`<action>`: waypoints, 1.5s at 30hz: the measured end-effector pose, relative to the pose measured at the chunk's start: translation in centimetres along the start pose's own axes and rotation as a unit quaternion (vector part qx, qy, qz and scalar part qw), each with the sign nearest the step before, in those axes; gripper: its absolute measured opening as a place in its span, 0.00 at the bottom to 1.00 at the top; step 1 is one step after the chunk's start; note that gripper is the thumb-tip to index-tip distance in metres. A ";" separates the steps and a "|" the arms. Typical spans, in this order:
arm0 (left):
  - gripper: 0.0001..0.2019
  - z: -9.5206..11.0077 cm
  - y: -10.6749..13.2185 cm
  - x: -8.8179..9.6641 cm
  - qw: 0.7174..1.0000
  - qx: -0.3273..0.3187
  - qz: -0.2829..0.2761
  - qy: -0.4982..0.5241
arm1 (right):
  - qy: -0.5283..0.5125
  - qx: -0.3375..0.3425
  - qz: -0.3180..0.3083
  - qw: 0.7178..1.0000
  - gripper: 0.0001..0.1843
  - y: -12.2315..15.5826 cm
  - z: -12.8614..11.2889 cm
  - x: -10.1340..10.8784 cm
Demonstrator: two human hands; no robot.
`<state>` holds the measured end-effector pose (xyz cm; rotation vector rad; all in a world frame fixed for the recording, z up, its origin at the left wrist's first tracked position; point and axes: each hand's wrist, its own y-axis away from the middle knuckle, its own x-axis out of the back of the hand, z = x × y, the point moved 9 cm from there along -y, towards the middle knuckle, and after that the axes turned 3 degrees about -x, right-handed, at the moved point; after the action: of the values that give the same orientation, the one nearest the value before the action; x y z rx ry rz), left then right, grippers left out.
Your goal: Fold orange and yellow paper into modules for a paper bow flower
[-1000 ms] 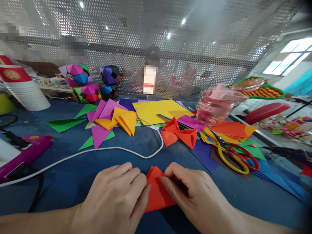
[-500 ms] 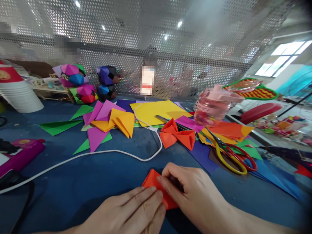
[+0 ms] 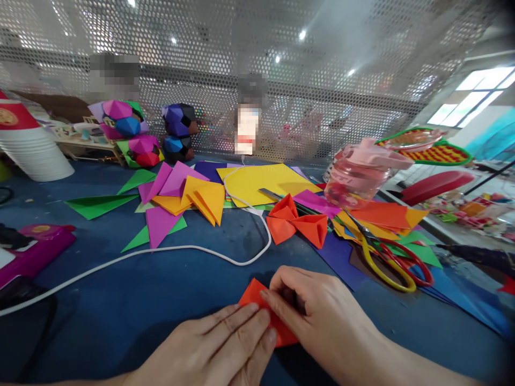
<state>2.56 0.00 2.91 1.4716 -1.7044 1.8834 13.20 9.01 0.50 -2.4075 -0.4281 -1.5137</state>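
A folded orange-red paper piece (image 3: pixel 257 298) lies flat on the blue table (image 3: pixel 161 289) near the front edge. My left hand (image 3: pixel 217 348) lies over its left side with fingers stretched flat, pressing it down. My right hand (image 3: pixel 314 316) covers its right side, the fingers curled and pinched on the paper's fold. Most of the paper is hidden under the two hands.
Two folded orange paper units (image 3: pixel 298 222) lie just beyond. Scissors with yellow and red handles (image 3: pixel 392 257) rest on coloured sheets at the right, next to a pink jar (image 3: pixel 356 174). A white cable (image 3: pixel 181 249) crosses the table. Folded triangles (image 3: pixel 181 198), paper polyhedra (image 3: pixel 132 134) and stacked cups (image 3: pixel 28 147) stand behind.
My left hand has slid down and flattened, its fingers now lying across the paper's lower left. My right hand stays pinched on the paper, which has barely shifted.
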 end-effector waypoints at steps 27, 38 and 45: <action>0.16 -0.3 -0.2 0.3 1.000 0.020 0.020 0.002 | 0.096 0.053 0.046 0.993 0.14 0.3 -0.8 -0.2; 0.16 -0.2 -0.3 -0.6 0.999 0.002 -0.017 -0.051 | 0.124 0.002 0.010 0.992 0.12 0.0 -0.3 -0.2; 0.14 -0.3 -0.3 -1.1 0.999 0.003 -0.019 -0.051 | 0.040 0.001 0.035 0.999 0.06 0.1 0.1 0.6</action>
<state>3.14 0.82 2.37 1.6161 -1.7020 1.8238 13.58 9.03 0.95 -2.3261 -0.3253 -1.5723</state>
